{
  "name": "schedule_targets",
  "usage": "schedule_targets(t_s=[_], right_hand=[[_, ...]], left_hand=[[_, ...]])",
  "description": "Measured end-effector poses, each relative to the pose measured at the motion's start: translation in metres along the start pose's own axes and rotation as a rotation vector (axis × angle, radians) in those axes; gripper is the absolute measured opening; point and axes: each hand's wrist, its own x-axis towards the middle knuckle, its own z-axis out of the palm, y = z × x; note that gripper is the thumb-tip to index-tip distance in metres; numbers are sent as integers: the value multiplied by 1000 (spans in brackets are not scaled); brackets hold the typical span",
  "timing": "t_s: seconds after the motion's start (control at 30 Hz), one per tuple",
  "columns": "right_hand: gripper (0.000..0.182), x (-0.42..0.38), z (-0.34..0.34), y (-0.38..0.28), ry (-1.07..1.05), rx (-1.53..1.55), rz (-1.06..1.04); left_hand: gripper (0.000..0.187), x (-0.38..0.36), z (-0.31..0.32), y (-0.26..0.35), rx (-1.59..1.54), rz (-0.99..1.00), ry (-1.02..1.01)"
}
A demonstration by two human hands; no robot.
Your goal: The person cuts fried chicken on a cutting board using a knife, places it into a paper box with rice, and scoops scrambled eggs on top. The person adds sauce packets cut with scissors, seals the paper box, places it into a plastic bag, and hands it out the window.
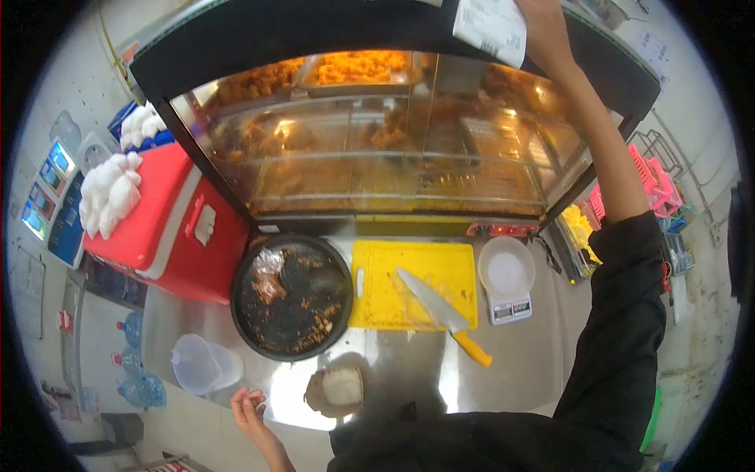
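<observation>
My left hand point(250, 412) hovers near the front edge of the steel counter point(283, 387), its fingers loosely curled and slightly apart, between a clear plastic jug point(206, 364) and a light block on brown paper point(343, 388). My right hand point(543, 25) reaches up to the top of the glass food warmer point(377, 157), beside a printed white paper point(491, 30); its fingertips are cut off by the frame. On the counter, a knife point(431, 299) with a yellow handle lies across the yellow cutting board point(385, 295).
A round black pan point(295, 315) holds crumbs and a foil-wrapped piece. Right of the board, a clear bowl point(506, 267) sits on a white scale point(510, 309). A red cooler point(169, 228) with white bags point(110, 194) stands left. Pink baskets point(651, 177) are at right.
</observation>
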Motion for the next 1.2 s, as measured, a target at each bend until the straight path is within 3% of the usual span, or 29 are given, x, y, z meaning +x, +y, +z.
schedule_targets(t_s=[0.07, 0.13, 0.2, 0.23, 0.3, 0.33, 0.47, 0.53, 0.57, 0.6, 0.63, 0.67, 0.7, 0.77, 0.8, 0.87, 0.9, 0.93, 1.0, 1.1, 1.2], right_hand=[[25, -1, -7, -5, 38, 127, 34], [21, 1, -12, -11, 45, -28, 16], [19, 6, -11, -22, 508, -512, -147], [20, 2, -2, -18, 205, -280, 97], [17, -1, 5, -21, 197, -64, 49], [17, -2, 0, -21, 150, 23, 52], [18, -19, -3, -19, 245, -287, 172], [26, -14, 8, -23, 205, -292, 308], [47, -16, 7, -19, 101, -182, 320], [47, -27, 3, -15, 95, -212, 330], [62, -42, 1, -13, 91, -132, 294], [78, -56, -4, -13, 81, -54, 258], [91, -79, -29, -35, -24, 94, 352], [66, -202, -27, -64, -156, -98, 292], [42, -252, -44, -113, -293, 169, 439], [36, -368, -90, -189, -886, 631, 674], [32, -425, -114, -227, -1177, 747, 813], [43, -466, -127, -257, -1083, 667, 564], [44, -463, -149, -305, -1140, 358, 679], [40, -494, -136, -327, -1247, 200, 694], [36, -482, -141, -333, -1125, 204, 762]], left_hand=[[24, -11, 3, 6, -114, 0, 107], [24, -13, 9, 9, -129, 52, 84], [24, -13, 24, 12, -159, 105, 64], [24, -13, 33, 16, -114, 139, -32], [24, -13, 49, 28, -58, 184, -136], [23, -14, 61, 35, -50, 228, -287], [19, -11, 115, 59, 26, 300, -771], [21, 1, 155, 54, 180, 367, -969], [23, 8, 178, 46, 267, 422, -1062], [25, 14, 199, 39, 385, 471, -1149], [28, 19, 220, 27, 501, 527, -1236], [30, 27, 244, -9, 473, 722, -1211], [32, 33, 266, -42, 432, 913, -1180], [32, 30, 295, -65, 489, 1006, -1184], [32, 28, 307, -73, 559, 1086, -1143], [24, 28, 327, -84, 497, 1150, -1121], [23, 32, 335, -91, 635, 1247, -1115], [23, 33, 341, -98, 777, 1340, -1103], [19, 37, 348, -112, 810, 1270, -1146], [15, 56, 349, -130, 780, 1191, -1197], [8, 70, 325, -117, 582, 1087, -1237]])
